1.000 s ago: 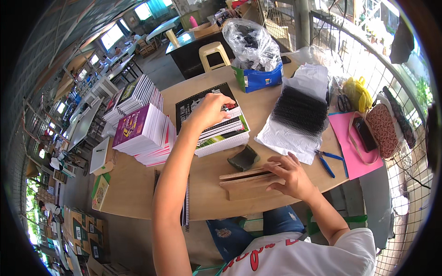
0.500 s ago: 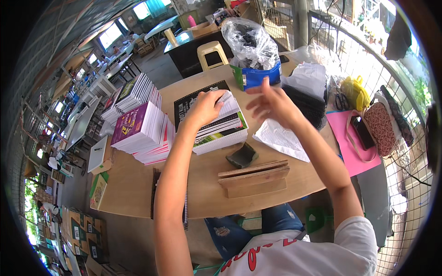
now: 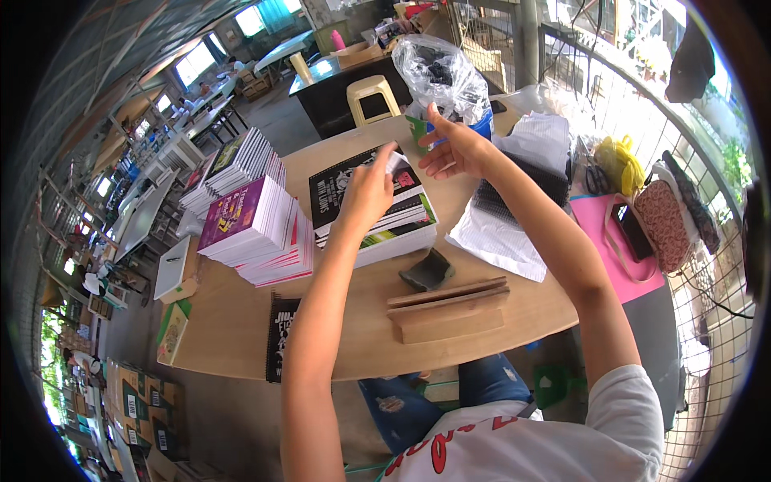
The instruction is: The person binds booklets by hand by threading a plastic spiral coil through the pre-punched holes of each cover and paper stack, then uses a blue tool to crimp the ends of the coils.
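Note:
A black-covered spiral notebook (image 3: pixel 331 189) lies on top of a stack of books in the middle of the table. White page edges (image 3: pixel 401 245) show along the stack's near side. My left hand (image 3: pixel 369 195) is over that cover, its fingers stretched out toward the far edge; a small white patch shows beside them. My right hand (image 3: pixel 459 153) hovers just right of the stack, fingers apart and thumb raised, holding nothing. Closer to me are a dark green curved piece (image 3: pixel 427 270) and a slotted wooden block (image 3: pixel 450 312).
Purple-covered books (image 3: pixel 233 215) stand stacked at the left, with another book pile (image 3: pixel 241 165) behind. Another black notebook (image 3: pixel 281 333) lies by the front edge. Rightward are crumpled white paper (image 3: pixel 498 241), black spiral bindings (image 3: pixel 522 193), a plastic bag (image 3: pixel 442 72) and a pink sheet (image 3: pixel 590 233).
White pages that stood beside my left hand now give way to a flat black cover. My right hand has moved left, toward the stack. More of the notebook at the front edge shows.

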The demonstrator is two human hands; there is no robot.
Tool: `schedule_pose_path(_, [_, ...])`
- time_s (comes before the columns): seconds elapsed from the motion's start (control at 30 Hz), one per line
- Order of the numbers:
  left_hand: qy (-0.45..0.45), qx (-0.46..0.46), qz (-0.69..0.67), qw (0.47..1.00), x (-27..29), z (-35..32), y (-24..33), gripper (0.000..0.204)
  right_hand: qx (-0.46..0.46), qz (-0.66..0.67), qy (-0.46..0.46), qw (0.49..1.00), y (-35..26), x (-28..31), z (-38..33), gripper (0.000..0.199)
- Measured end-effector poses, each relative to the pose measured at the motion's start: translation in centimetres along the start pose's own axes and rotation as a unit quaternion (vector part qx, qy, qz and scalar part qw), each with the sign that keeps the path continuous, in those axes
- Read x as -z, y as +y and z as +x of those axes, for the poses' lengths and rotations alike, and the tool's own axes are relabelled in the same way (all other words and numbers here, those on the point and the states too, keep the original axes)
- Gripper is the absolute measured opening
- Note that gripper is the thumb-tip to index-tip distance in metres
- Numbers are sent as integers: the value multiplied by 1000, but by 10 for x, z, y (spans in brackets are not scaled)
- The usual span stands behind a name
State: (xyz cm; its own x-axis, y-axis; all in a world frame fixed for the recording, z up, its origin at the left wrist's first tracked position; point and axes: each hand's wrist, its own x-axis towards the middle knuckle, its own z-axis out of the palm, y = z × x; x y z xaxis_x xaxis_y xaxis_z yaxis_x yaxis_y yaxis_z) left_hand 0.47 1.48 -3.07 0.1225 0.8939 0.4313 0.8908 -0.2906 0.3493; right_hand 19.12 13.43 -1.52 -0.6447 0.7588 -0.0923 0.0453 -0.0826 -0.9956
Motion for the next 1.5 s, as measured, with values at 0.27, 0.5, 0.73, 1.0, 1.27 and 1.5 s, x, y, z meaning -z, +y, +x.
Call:
schedule_pose_path(0.27, [218,-106,44,969,-43,-40,-19,69,-53,6,-133,990,-5,-51,45,72])
schedule_pose_path(0.5, [283,161,-455,829,24,-153,-12,66,297,-54,-30,953,29,-51,-93,31])
schedule_pose_path(0.73, [325,210,-492,780,-31,-253,-32,60,306,-189,-28,933,80,-106,-146,26])
schedule_pose_path(1.0, [241,241,-433,834,-112,-273,3,70,338,-407,38,848,121,-32,-193,45])
schedule_pose_path(1.27, [320,104,-77,939,-97,-211,104,65,133,35,75,988,237,-35,-208,66])
schedule_pose_path(1.5, [99,-16,64,993,-71,-164,131,22,179,-348,204,898,196,61,-116,15])
